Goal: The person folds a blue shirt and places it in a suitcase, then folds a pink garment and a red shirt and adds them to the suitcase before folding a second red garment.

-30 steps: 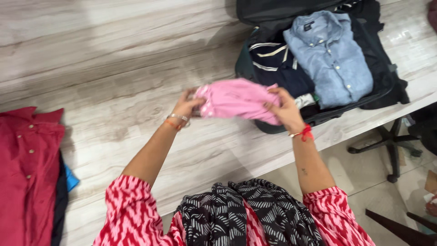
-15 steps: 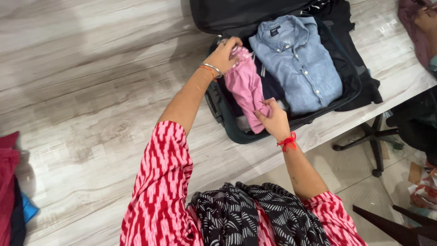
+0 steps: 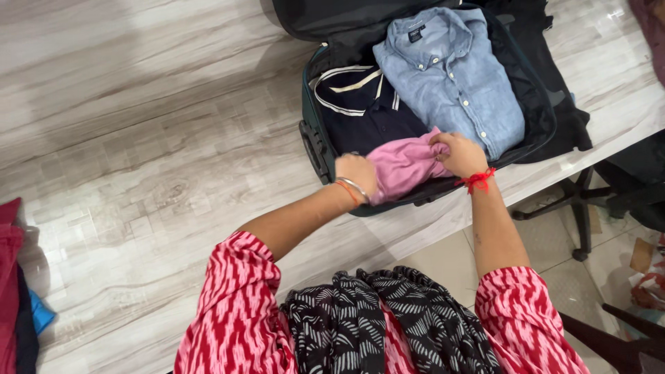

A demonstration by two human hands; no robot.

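Observation:
An open dark suitcase (image 3: 315, 149) lies on a pale wood-grain table (image 3: 152, 138). Inside it are a folded light blue denim shirt (image 3: 457, 76) and a navy shirt with white trim (image 3: 367, 104). A folded pink garment (image 3: 405, 166) sits at the suitcase's near edge. My left hand (image 3: 357, 173) grips its left end. My right hand (image 3: 458, 154) presses and holds its right end, next to the blue shirt.
A red shirt (image 3: 8, 277) over dark and blue clothes lies at the table's left edge. The suitcase lid (image 3: 325, 17) stands open at the back. Office chair bases (image 3: 578, 208) stand on the tiled floor to the right.
The pink garment went from held over the table, to lengthwise inside the suitcase, to lying crosswise at its near edge. Both hands moved with it toward me.

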